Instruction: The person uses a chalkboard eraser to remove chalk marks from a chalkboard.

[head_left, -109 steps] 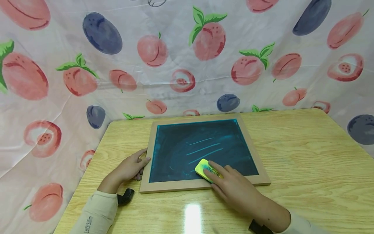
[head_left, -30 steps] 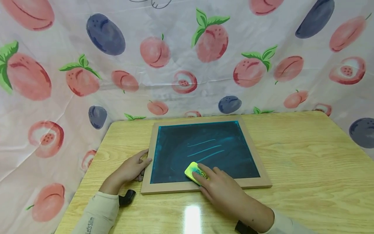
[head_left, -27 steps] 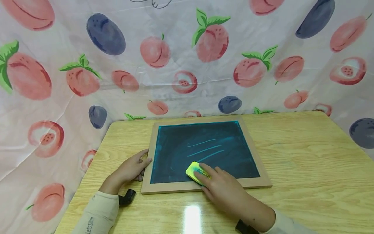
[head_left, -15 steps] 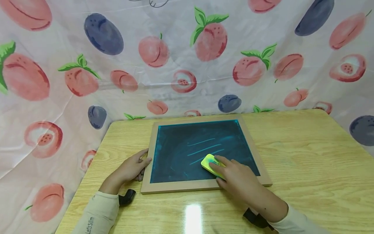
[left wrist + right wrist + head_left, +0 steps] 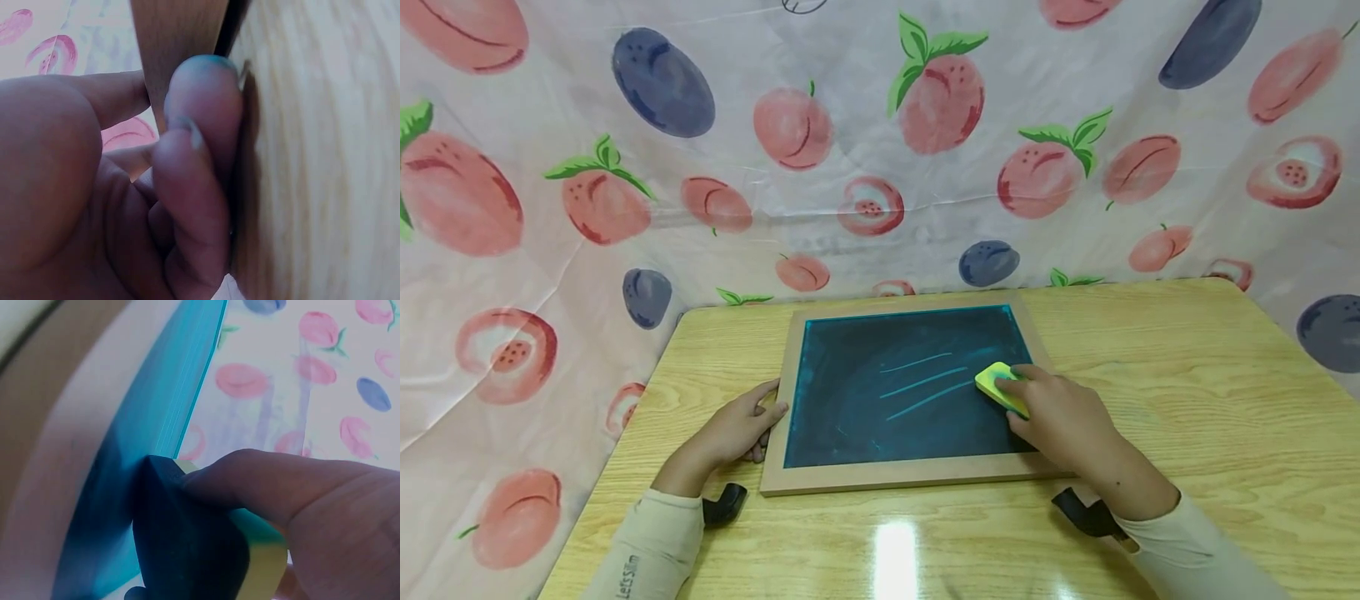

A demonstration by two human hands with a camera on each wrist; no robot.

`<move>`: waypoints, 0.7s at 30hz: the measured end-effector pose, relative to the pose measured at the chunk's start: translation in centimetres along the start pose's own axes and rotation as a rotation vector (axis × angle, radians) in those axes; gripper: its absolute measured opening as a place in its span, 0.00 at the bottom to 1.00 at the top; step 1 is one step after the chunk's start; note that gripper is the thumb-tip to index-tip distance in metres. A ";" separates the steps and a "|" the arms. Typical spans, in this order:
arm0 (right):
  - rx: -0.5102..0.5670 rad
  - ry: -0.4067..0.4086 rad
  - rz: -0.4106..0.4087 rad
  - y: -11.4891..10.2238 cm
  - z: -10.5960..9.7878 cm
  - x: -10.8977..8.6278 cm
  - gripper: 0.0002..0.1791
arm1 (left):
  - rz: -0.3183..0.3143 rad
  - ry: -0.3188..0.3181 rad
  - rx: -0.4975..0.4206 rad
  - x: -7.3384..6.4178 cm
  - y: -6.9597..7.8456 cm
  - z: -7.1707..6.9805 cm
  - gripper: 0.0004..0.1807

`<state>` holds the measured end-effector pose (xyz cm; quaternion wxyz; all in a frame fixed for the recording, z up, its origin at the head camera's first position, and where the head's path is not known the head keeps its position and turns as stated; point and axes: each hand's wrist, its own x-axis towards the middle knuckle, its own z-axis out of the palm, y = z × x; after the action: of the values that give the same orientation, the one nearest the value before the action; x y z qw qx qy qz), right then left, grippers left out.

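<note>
Two bare hands work at one dark, rectangular chalkboard [image 5: 850,429] framed in pale wood, lying on one light wood-grain table [image 5: 1195,375]. Your left hand [image 5: 736,429] holds the frame's near-hand edge, thumb on top, fingers bent at its side. Your right hand [image 5: 1063,417] grips one yellow, block-shaped eraser [image 5: 991,383] with a dark underside, its body ahead of your fingertips, over the board. Left of that hand run three slanting pale-blue chalk strokes [image 5: 923,383]. Compared with half a second ago, your right hand and eraser sit farther right and away from you, uncovering the lowest stroke; your left hand keeps its place.
</note>
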<state>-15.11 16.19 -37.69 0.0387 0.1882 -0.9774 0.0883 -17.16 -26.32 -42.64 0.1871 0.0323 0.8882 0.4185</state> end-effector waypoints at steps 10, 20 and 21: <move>-0.023 -0.018 0.034 0.5 -0.2 0.1 0.22 | 0.003 0.001 0.008 0.0 0.0 0.0 0.34; -0.049 0.015 -0.084 -0.7 0.3 -0.1 0.20 | 0.002 0.001 0.012 -0.1 0.1 0.0 0.34; -0.053 0.022 -0.098 -0.9 0.4 -0.2 0.20 | 0.002 0.001 0.012 -0.1 0.1 0.0 0.34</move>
<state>-14.61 15.38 -37.97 0.0586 0.2338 -0.9685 0.0626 -17.06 -26.29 -42.50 0.1862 0.0342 0.8906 0.4134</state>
